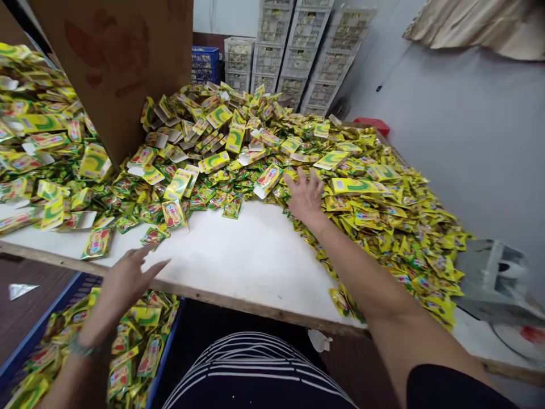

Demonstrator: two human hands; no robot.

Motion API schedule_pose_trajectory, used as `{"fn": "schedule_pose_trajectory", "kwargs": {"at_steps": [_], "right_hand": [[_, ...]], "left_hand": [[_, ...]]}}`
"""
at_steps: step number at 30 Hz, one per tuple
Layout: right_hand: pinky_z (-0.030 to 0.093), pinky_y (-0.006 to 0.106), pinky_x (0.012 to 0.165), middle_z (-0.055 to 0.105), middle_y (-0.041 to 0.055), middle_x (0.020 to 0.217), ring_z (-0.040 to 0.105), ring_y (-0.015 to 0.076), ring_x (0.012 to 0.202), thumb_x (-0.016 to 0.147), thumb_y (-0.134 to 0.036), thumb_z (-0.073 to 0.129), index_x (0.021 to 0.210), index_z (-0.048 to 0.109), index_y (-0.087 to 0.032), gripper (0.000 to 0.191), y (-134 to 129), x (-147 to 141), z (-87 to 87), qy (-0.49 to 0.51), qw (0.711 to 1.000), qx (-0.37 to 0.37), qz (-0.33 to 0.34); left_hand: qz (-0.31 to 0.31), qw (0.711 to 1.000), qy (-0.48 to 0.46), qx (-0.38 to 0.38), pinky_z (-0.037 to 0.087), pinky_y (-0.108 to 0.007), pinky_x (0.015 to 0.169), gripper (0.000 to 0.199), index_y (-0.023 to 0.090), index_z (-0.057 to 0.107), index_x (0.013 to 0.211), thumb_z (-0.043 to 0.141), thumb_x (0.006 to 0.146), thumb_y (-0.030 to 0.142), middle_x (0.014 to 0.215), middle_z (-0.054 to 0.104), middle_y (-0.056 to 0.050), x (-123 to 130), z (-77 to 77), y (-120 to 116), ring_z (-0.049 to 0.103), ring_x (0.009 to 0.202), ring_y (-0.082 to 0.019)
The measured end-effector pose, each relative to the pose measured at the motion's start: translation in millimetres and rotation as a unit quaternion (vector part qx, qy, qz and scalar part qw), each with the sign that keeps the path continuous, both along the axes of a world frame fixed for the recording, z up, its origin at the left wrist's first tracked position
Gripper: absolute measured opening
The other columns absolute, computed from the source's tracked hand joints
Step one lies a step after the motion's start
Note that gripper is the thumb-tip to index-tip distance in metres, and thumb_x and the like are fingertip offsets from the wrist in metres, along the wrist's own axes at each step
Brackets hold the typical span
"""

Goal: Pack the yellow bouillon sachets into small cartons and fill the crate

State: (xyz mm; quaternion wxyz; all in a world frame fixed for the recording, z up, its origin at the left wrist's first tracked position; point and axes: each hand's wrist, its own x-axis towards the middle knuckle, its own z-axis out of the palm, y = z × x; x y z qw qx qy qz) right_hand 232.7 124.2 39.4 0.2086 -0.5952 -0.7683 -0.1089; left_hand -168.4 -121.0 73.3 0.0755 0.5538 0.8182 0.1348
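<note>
Striped cloth (259,375) over the person's torso is closest, just below the front edge of a white bench (238,255). Beyond the bare patch at the middle of that edge, the right hand (305,196) reaches far over the bench, palm down, fingers spread and gripping nothing visible; it is over the inner side of a heap of yellow packets (374,221), and whether the fingertips touch them cannot be told. Just to its left lies a box (269,180) with a white flap out. The left hand (131,275) is over the front edge toward the left, open and holding nothing visible, thumb apart from the fingers, which are close to a small green packet (154,236); contact is unclear. A bracelet (83,345) circles that wrist. Below, a blue crate (40,325) full of yellow packs (147,355) is under the left of the front edge. Yellow boxes (219,116) pile toward the back edge, several with flaps open, and a cardboard panel (128,62) leans among them at the left. A grey device (489,272) sits near the bench's right end, beside the packet heap. Stacked white crates (272,45) stand behind the back edge.
</note>
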Motion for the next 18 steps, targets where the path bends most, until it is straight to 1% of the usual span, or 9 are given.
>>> {"fn": "schedule_pose_trajectory", "kwargs": {"at_steps": [2, 4, 6, 9, 12, 14, 15, 17, 18], "right_hand": [[0.029, 0.055, 0.096, 0.055, 0.022, 0.137, 0.039, 0.0401, 0.125, 0.087, -0.009, 0.045, 0.134, 0.059, -0.015, 0.05, 12.1, 8.4, -1.8, -0.042, 0.999, -0.01, -0.01], [0.031, 0.051, 0.092, 0.062, 0.0231, 0.121, 0.045, 0.0374, 0.115, 0.089, -0.009, 0.04, 0.124, 0.064, -0.011, 0.043, 15.7, 15.9, -5.5, -0.068, 0.998, -0.014, 0.005], [0.031, 0.047, 0.089, 0.066, 0.0222, 0.112, 0.047, 0.0347, 0.109, 0.091, -0.009, 0.038, 0.113, 0.069, -0.009, 0.037, 11.3, 20.1, -10.8, -0.082, 0.996, -0.008, 0.039], [0.033, 0.042, 0.087, 0.068, 0.0198, 0.11, 0.05, 0.031, 0.104, 0.094, -0.01, 0.037, 0.105, 0.071, -0.01, 0.036, -7.6, 14.6, -22.0, -0.074, 0.993, -0.002, 0.093], [0.037, 0.039, 0.088, 0.07, 0.0163, 0.112, 0.055, 0.0277, 0.101, 0.095, -0.011, 0.037, 0.103, 0.071, -0.012, 0.035, -31.2, -3.6, -35.0, -0.01, 0.989, -0.01, 0.148], [0.04, 0.037, 0.089, 0.072, 0.0134, 0.108, 0.058, 0.0258, 0.101, 0.096, -0.013, 0.039, 0.1, 0.071, -0.015, 0.032, -42.4, -17.0, -41.4, 0.068, 0.981, -0.027, 0.178], [0.041, 0.035, 0.088, 0.073, 0.0119, 0.104, 0.059, 0.0248, 0.099, 0.095, -0.015, 0.041, 0.098, 0.071, -0.016, 0.03, -45.7, -22.6, -43.4, 0.115, 0.976, -0.045, 0.181], [0.044, 0.032, 0.08, 0.073, 0.0079, 0.093, 0.062, 0.0222, 0.089, 0.093, -0.018, 0.045, 0.093, 0.07, -0.018, 0.025, -48.1, -30.0, -45.0, 0.202, 0.959, -0.117, 0.162], [0.044, 0.03, 0.075, 0.072, 0.0058, 0.087, 0.063, 0.0208, 0.083, 0.091, -0.017, 0.047, 0.089, 0.069, -0.018, 0.023, -47.7, -31.5, -45.1, 0.232, 0.947, -0.166, 0.149]], "left_hand": [[0.022, 0.998, 0.064, -0.001, 0.051, -0.045, 0.086, 0.069, 0.017, 0.059, 0.133, 0.055, 0.082, 0.063, 0.112, 0.068, -0.019, 16.4, -2.7, 32.4, 0.066, 0.099, -0.037], [0.058, 0.994, 0.093, 0.002, 0.05, -0.046, 0.089, 0.072, 0.015, 0.051, 0.141, 0.053, 0.086, 0.061, 0.117, 0.066, -0.023, 24.8, -6.2, 64.2, 0.062, 0.11, -0.039], [0.085, 0.992, 0.094, 0.005, 0.049, -0.046, 0.09, 0.076, 0.013, 0.045, 0.145, 0.055, 0.086, 0.061, 0.119, 0.065, -0.024, 29.1, -11.6, 92.1, 0.061, 0.113, -0.04], [0.087, 0.991, 0.103, 0.01, 0.048, -0.045, 0.09, 0.074, 0.014, 0.044, 0.143, 0.061, 0.084, 0.056, 0.118, 0.065, -0.024, 41.0, -23.0, 123.4, 0.059, 0.114, -0.04], [0.05, 0.994, 0.097, -0.004, 0.047, -0.044, 0.09, 0.071, 0.016, 0.044, 0.144, 0.065, 0.083, 0.046, 0.121, 0.063, -0.023, 61.4, -33.4, 140.8, 0.059, 0.115, -0.039], [-0.003, 0.998, 0.066, -0.017, 0.048, -0.042, 0.088, 0.079, 0.016, 0.038, 0.149, 0.068, 0.081, 0.041, 0.124, 0.063, -0.022, 73.3, -37.8, 145.4, 0.06, 0.114, -0.038], [-0.035, 0.998, 0.049, -0.021, 0.048, -0.04, 0.088, 0.084, 0.017, 0.035, 0.152, 0.07, 0.079, 0.04, 0.124, 0.064, -0.02, 77.5, -39.3, 146.0, 0.061, 0.113, -0.036], [-0.088, 0.995, 0.028, -0.029, 0.048, -0.037, 0.086, 0.089, 0.017, 0.034, 0.152, 0.073, 0.075, 0.038, 0.123, 0.065, -0.018, 82.3, -40.8, 144.9, 0.062, 0.111, -0.034], [-0.108, 0.993, 0.025, -0.034, 0.048, -0.036, 0.085, 0.087, 0.016, 0.038, 0.15, 0.074, 0.074, 0.039, 0.121, 0.065, -0.017, 83.5, -41.1, 143.4, 0.062, 0.109, -0.033]]}}
